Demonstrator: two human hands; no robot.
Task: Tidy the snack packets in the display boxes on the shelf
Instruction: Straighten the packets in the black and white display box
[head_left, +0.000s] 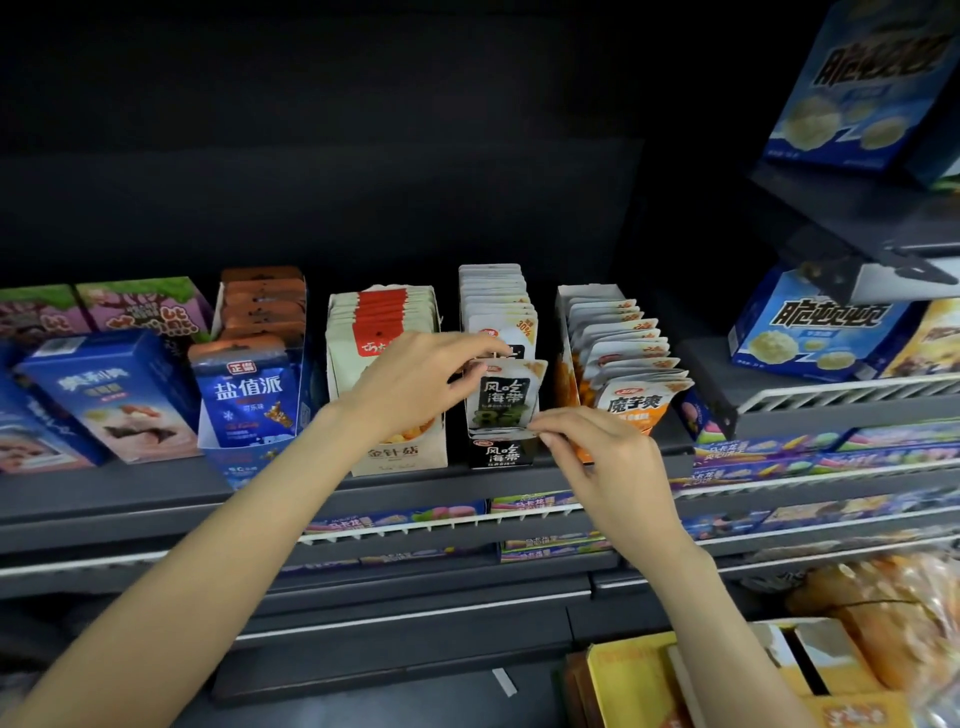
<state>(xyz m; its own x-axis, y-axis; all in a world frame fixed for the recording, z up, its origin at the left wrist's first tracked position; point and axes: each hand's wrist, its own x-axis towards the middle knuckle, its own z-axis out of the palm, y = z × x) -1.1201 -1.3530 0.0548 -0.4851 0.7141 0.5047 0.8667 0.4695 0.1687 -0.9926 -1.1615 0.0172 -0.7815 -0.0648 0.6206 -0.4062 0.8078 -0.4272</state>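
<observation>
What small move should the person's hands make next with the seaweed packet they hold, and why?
Probably lower the front seaweed packet into its black display box. The left hand pinches its top edge and the right hand its lower corner, and it sits raised and slightly tilted above the row of packets behind it.

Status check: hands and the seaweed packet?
Left hand pinches front seaweed packet at top edge. Right hand pinches its bottom corner. Packet upright, at front of black display box. Nothing in the way.

Beige display box (400, 457) front half hidden by left hand (410, 384) (label partly readable).
</observation>
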